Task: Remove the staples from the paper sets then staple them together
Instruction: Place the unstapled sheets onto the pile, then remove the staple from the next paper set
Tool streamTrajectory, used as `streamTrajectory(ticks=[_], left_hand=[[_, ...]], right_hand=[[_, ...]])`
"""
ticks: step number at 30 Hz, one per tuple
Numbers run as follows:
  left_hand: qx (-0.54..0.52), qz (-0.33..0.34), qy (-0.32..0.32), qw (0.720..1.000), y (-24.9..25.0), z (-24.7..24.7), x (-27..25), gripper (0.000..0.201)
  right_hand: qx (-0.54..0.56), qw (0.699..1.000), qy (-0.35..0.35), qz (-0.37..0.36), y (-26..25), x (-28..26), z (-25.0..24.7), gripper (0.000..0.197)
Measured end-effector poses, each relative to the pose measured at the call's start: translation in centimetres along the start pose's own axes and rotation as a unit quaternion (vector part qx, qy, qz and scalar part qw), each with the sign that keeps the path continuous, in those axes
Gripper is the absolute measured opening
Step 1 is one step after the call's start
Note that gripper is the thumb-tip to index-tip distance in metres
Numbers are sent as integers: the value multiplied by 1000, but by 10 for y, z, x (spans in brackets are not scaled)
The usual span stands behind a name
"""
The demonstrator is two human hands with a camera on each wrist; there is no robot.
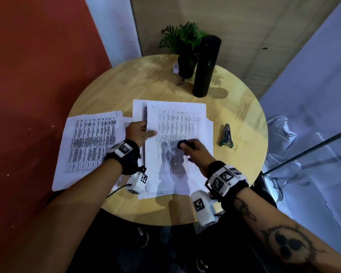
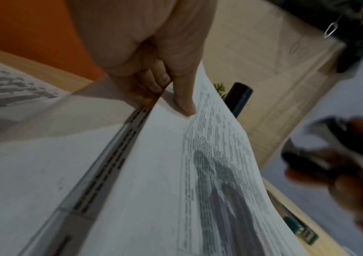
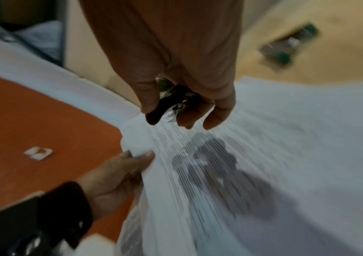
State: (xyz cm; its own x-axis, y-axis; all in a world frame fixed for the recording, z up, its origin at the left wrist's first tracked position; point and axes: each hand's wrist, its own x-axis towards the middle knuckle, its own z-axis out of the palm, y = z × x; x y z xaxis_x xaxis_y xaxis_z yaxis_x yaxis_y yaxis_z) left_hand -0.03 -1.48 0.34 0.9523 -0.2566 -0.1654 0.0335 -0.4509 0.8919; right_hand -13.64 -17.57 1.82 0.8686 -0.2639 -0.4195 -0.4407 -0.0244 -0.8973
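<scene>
A black staple remover (image 1: 182,144) is gripped in the right hand (image 1: 195,152) above the middle paper set (image 1: 177,123). The left edge of that set's top sheets is pinched and lifted by the left hand (image 1: 137,133). A second paper set (image 1: 91,146) lies flat to the left on the desk (image 1: 244,119), and the stapler (image 1: 226,135) lies untouched to the right. Staple removal is judged to be under way; whether any staples are already out cannot be told, and the restapling is left.
</scene>
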Motion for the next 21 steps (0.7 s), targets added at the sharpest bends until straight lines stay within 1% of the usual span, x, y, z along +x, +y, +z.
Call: streamTrajectory(ticks=[2, 3, 4, 5, 6, 7, 9, 12, 15, 17, 19, 20, 21], left_hand=[[-45, 28, 16, 998, 7, -7, -5, 29], [-65, 43, 19, 997, 11, -10, -8, 32], [-87, 56, 19, 994, 17, -12, -11, 36], [-107, 65, 18, 992, 22, -13, -14, 38], [-126, 69, 15, 990, 28, -14, -18, 38], [-143, 71, 13, 987, 34, -17, -21, 34], [-170, 75, -3, 983, 43, -23, -27, 19], [-166, 110, -33, 979, 55, -34, -34, 23], [-152, 138, -40, 978, 68, -46, -41, 26], [-151, 142, -23, 978, 77, -53, -46, 24], [-148, 145, 5, 978, 86, -59, -50, 16], [-138, 155, 30, 978, 92, -63, -53, 16], [-123, 167, 61, 976, 96, -66, -55, 22]], right_hand=[[-78, 994, 18, -78, -37, -5, -17, 27], [-133, 982, 37, -128, -55, -8, -23, 33], [-189, 964, 49, -182, -74, -11, -30, 37], [-230, 945, 48, -226, -92, -12, -36, 40], [-262, 931, 37, -251, -108, -15, -39, 41], [-295, 918, 20, -263, -123, -19, -42, 42], [-359, 894, -11, -268, -143, -22, -48, 44], [-423, 865, -47, -266, -164, -32, -52, 47], [-424, 858, -47, -287, -178, -47, -51, 44], [-426, 851, -40, -306, -185, -59, -48, 45], [-431, 841, -28, -325, -191, -66, -46, 44], [-438, 834, -22, -335, -195, -72, -45, 43], [-442, 828, -16, -345, -197, -75, -45, 43]])
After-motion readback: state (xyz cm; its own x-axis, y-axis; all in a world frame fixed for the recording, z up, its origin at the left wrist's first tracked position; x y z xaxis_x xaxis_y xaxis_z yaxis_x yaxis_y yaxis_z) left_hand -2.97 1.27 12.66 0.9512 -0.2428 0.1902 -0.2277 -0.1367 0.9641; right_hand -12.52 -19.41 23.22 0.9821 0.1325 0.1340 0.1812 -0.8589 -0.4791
